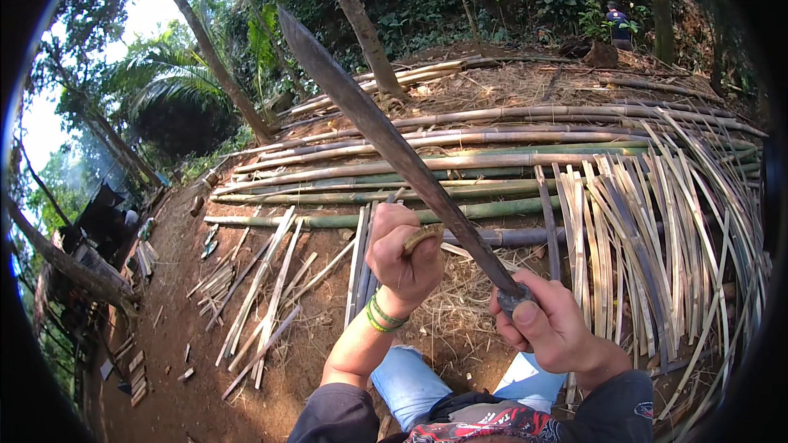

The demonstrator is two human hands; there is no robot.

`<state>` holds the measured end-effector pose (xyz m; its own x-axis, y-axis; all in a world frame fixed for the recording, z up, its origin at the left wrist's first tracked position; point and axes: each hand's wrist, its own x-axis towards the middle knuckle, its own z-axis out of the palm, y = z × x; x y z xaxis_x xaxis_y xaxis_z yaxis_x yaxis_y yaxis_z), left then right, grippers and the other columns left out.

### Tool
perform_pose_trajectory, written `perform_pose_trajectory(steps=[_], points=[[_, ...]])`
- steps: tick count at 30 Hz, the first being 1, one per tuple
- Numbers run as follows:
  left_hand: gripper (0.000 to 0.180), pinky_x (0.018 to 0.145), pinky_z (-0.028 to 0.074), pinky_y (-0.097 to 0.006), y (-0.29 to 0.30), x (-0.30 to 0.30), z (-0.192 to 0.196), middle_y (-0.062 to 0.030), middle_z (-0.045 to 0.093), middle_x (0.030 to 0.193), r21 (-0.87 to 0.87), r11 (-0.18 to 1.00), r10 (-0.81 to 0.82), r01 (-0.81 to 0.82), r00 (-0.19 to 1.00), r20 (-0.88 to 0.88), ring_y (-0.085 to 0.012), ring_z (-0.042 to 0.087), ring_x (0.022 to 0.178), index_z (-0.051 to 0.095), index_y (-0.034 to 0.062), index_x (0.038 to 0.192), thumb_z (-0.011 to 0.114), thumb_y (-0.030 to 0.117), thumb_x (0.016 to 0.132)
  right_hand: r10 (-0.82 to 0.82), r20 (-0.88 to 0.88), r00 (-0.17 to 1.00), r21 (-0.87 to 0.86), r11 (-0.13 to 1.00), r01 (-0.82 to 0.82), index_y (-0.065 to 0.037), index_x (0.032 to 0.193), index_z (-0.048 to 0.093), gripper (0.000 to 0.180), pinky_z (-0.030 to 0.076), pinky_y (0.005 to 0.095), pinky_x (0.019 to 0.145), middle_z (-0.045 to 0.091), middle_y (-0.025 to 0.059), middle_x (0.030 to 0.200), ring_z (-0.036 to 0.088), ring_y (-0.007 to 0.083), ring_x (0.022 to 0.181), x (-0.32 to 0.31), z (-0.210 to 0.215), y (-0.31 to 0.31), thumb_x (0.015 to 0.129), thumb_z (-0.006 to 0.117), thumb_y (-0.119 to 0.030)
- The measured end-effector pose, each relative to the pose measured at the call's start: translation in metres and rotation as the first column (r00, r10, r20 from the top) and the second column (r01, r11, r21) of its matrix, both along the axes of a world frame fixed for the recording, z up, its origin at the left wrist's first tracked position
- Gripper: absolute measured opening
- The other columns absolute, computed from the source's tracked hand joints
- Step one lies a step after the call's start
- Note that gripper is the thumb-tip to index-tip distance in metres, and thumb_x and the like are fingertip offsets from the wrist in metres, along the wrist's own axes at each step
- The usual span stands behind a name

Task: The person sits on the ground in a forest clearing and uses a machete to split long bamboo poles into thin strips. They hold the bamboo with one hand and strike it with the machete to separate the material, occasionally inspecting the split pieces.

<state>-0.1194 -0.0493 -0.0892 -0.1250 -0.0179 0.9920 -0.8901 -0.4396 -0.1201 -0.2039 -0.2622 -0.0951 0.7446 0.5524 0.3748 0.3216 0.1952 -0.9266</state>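
Machete (386,135) raised in my clenched right hand (552,324); left hand (402,258) grips a small stone (423,236) — I'd stroke away from fingers.

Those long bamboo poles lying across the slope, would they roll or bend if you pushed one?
The poles are round and lie on sloping ground, so a loose one would probably roll downhill. They look thick and straight, so likely stiff, not floppy. Being very long, one would probably be awkward and fairly heavy to lift at one end.

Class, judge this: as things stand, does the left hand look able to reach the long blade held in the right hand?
Probably yes: the left hand, closed on a small piece, sits right beside the long blade, with nothing between them.
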Motion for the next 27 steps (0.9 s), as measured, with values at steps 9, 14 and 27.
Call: perform_pose_trajectory(steps=[9,14,27], points=[[0.026,0.064,0.038,-0.033,0.001,-0.006,-0.005,-0.0089,0.054,0.084,0.001,1.000,0.024,-0.024,0.998,-0.066,-0.0167,0.046,0.071,0.042,0.0071,0.098,0.055,0.029,0.097,0.019,-0.015,1.000,-0.002,1.000,-0.019,0.002,0.099,0.054,0.039,0.037,0.0252,0.050,0.051,0.0013,0.060,0.047,0.0073,0.054,-0.003,0.000,0.001,0.098,0.052,-0.037],[0.025,0.059,0.042,-0.033,0.004,-0.007,-0.003,-0.0101,0.055,0.079,-0.002,1.000,0.022,-0.022,1.000,-0.017,-0.0195,0.048,0.065,0.046,0.0041,0.098,0.060,0.024,0.094,0.020,0.010,1.000,-0.010,1.000,-0.020,0.001,0.097,0.053,0.039,0.036,0.0256,0.049,0.049,0.0008,0.059,0.045,0.0074,0.053,-0.006,0.001,0.001,0.098,0.052,-0.038],[0.030,0.060,0.044,-0.034,0.006,-0.015,-0.011,-0.0101,0.054,0.079,-0.007,1.000,-0.012,0.012,0.996,-0.088,-0.0214,0.050,0.066,0.048,0.0036,0.099,0.065,0.026,0.091,-0.035,0.044,0.998,-0.138,0.990,0.041,0.002,0.095,0.054,0.040,0.036,0.0290,0.048,0.051,0.0056,0.054,0.050,0.0130,0.047,-0.011,0.006,-0.006,0.096,0.054,-0.038]])
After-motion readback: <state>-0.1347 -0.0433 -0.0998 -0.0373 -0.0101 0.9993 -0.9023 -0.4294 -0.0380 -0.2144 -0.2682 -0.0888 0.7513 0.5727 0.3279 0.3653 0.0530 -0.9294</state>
